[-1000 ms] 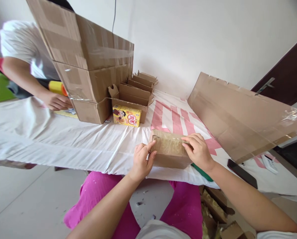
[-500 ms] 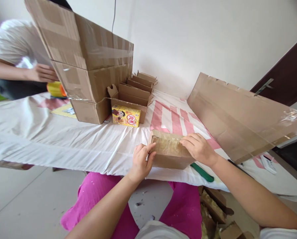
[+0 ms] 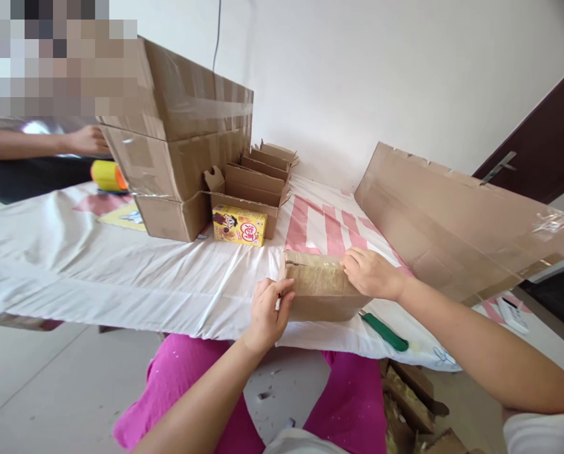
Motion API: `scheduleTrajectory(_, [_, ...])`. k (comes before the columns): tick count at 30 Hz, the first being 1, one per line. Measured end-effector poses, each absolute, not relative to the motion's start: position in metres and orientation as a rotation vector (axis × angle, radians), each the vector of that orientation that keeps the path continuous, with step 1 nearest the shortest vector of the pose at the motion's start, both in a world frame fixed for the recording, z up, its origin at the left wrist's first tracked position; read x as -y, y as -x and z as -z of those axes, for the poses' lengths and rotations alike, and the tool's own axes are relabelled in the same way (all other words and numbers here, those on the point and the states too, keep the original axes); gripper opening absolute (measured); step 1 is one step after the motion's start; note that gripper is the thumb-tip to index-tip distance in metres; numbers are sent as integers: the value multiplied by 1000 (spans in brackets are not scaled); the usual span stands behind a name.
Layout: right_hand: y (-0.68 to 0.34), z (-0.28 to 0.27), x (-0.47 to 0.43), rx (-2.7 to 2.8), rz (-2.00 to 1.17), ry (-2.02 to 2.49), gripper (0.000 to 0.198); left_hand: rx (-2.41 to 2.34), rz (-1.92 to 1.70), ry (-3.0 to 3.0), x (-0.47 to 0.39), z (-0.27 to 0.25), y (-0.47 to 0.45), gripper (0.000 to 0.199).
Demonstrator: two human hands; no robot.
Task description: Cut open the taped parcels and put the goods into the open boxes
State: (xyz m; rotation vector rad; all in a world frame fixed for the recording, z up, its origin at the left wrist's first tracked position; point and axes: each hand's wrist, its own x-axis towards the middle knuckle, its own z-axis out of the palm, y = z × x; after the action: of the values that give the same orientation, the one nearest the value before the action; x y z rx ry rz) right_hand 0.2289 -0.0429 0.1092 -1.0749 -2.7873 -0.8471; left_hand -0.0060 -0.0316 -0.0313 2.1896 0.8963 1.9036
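A small brown cardboard box (image 3: 317, 306) with a strip of clear tape along its top stands near the front edge of the cloth-covered table. My left hand (image 3: 269, 309) grips the box's left end between thumb and fingers. At the right end, my right hand (image 3: 370, 272) has its fingertips pinched at the taped top edge; whether they hold the tape or the box edge is hard to make out. A green utility knife (image 3: 385, 331) lies just right of the box. A yellow printed carton (image 3: 239, 226) sits beyond, to the left.
Stacked large cartons (image 3: 178, 157) rise at the left, beside a row of open small boxes (image 3: 251, 186). A big cardboard panel (image 3: 443, 221) leans at the right. Across the table sits another person (image 3: 40, 142) near a yellow tape roll (image 3: 106, 176). Cardboard scraps (image 3: 409, 403) lie on the floor.
My right hand has shifted slightly left along the box's top, its fingers more curled. The box has barely moved. The other person's head has come into view from behind the stacked cartons.
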Motion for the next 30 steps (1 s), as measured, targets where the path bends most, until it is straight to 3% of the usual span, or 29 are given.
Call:
scheduleTrajectory(6, [-229, -109, 39, 2316, 330, 1482, 9, -877, -1895, -2233, 32, 31, 7, 18])
scheduleTrajectory(11, [-233, -115, 47, 2276, 67, 1321, 17, -904, -1878, -2271, 31, 31, 8, 20])
scheduleTrajectory(19, [-224, -102, 81, 2260, 96, 1251, 17, -989, -1826, -2357, 32, 26, 6, 32])
scheduleTrajectory(24, [-222, -83, 85, 2353, 287, 1131, 29, -1046, -1796, -2412, 32, 28, 5, 34])
scheduleTrajectory(30, [-207, -76, 75, 2393, 565, 1067, 18, -1061, -1787, -2412, 33, 28, 4, 31])
